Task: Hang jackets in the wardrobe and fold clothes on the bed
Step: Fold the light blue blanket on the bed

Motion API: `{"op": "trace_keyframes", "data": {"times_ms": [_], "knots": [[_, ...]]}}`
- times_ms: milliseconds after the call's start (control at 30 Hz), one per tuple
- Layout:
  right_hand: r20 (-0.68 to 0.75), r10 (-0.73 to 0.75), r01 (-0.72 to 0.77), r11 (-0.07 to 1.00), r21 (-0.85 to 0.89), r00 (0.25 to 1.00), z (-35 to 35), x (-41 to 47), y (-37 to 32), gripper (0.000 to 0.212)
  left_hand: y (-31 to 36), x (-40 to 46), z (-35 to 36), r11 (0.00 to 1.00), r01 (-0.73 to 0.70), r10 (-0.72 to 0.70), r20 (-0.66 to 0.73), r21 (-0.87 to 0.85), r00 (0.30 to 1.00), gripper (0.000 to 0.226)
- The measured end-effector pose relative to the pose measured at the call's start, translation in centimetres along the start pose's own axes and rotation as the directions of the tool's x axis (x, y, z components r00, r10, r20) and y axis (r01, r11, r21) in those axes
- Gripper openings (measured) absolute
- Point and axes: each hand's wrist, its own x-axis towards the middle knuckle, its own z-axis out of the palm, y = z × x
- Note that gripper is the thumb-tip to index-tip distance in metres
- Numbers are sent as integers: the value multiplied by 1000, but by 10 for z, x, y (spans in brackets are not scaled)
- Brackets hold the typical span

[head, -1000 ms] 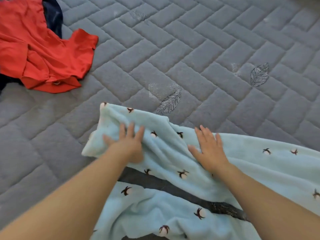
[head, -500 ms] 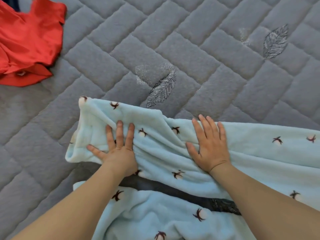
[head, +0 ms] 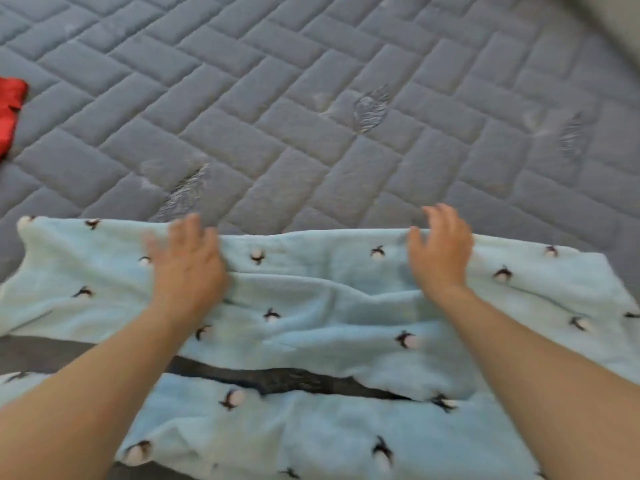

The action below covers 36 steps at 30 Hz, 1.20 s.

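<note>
Both hands have slid apart along the far edge of the light blue fleece garment (head: 311, 306), which now lies spread wider and flatter across the grey quilted bed (head: 311, 98); the smoothing looks nearly done, so a fold seems next. Blurred, the left hand (head: 187, 268) rests flat on the fleece with fingers loosely straight, holding nothing. Over to the right, the right hand (head: 441, 251) is open too, fingers lifted just above the edge. At the far left edge lies a red garment (head: 10, 112).
</note>
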Motion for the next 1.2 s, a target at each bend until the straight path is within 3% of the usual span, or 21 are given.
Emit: {"op": "trace_keyframes", "data": {"times_ms": [33,67,167,267,333,400,467,567,633,700,800,867,1000,1200], "knots": [[27,132,-129,986,-107,991,-17,10,37,54,45,7,-10,992,-96,90,-76,-85,993,36],[59,275,-259,946,-194,960,-33,17,72,63,92,15,-18,973,-163,154,-66,-162,986,38],[123,636,-582,756,-300,762,-72,25,149,97,218,32,-18,929,-126,186,145,-347,972,56],[161,778,-729,626,-276,607,-90,29,193,108,280,43,-6,956,-139,190,183,-257,965,44],[223,738,-695,675,-247,637,-92,34,205,89,292,50,-9,977,-152,173,135,-152,976,26],[200,628,-619,777,-115,752,-91,48,208,60,298,66,-20,977,-104,107,9,-185,994,16],[11,571,-569,818,81,821,-92,74,202,45,305,96,-38,966,-18,-26,-167,-256,986,13],[-238,552,-526,834,168,799,-91,127,197,46,324,130,-52,916,73,-207,-308,-395,929,27],[-255,554,-554,829,81,792,-82,150,205,58,341,119,-33,886,105,-215,-198,-452,956,43],[-204,494,-511,859,-38,845,-62,144,209,74,349,92,4,920,138,-149,-1,-367,989,58],[-84,114,-127,975,-182,990,-20,86,202,71,347,82,46,951,157,-148,55,-265,988,64],[62,-94,107,962,-250,994,-3,53,201,67,348,88,53,956,161,-156,38,-243,987,65],[158,-76,120,949,-290,985,2,60,205,72,349,89,47,959,176,-162,77,-223,984,68],[192,-60,115,950,-290,979,1,63,202,73,349,90,47,958,171,-159,70,-229,985,69]]}}
